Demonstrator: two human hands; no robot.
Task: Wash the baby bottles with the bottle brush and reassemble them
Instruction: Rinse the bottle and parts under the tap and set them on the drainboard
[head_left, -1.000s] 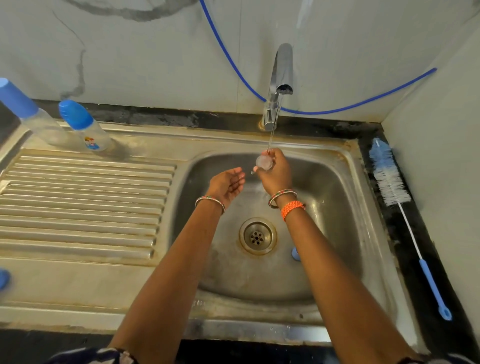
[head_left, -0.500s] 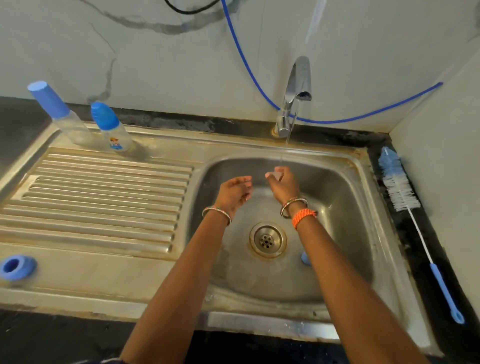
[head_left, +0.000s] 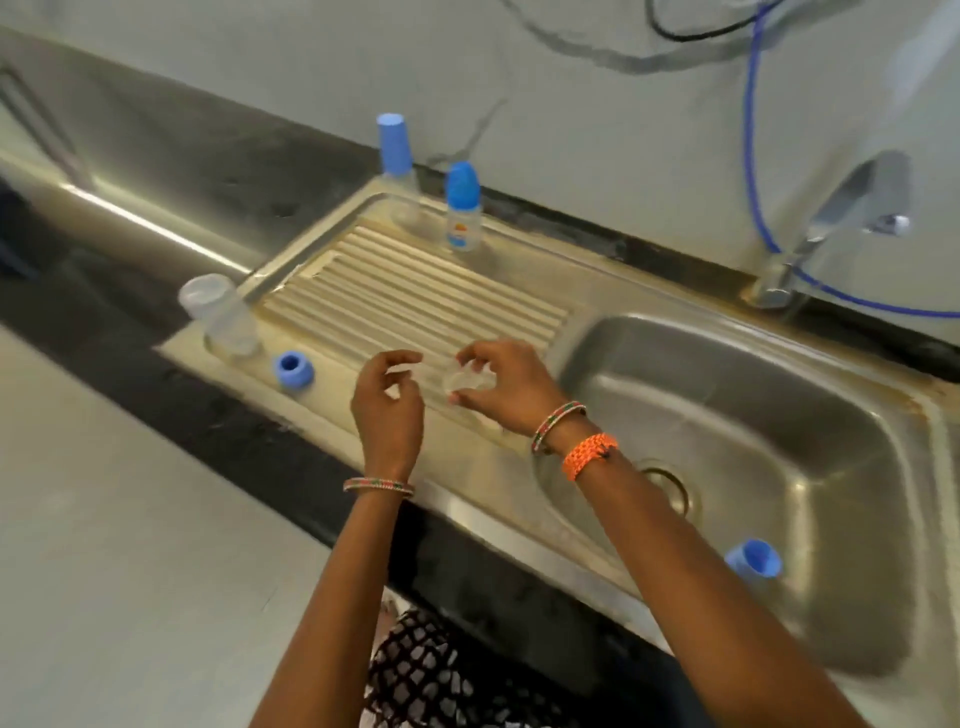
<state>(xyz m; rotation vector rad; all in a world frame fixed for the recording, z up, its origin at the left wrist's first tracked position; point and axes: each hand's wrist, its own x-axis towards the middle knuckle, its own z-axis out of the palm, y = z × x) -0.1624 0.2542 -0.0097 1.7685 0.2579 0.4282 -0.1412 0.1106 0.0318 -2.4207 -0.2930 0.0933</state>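
Open bottle (head_left: 223, 319) stands uncapped on drainboard (head_left: 415, 296); blue ring (head_left: 753, 558) lies in sink (head_left: 779, 374).

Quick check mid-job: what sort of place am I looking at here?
Most likely a home kitchen sink counter: a stainless sink with ribbed drainboard, a wall-side tap, and capped baby bottles standing by the wall.

Right hand (head_left: 501, 387) in a pinching grip, left hand (head_left: 387, 402) loosely curled.
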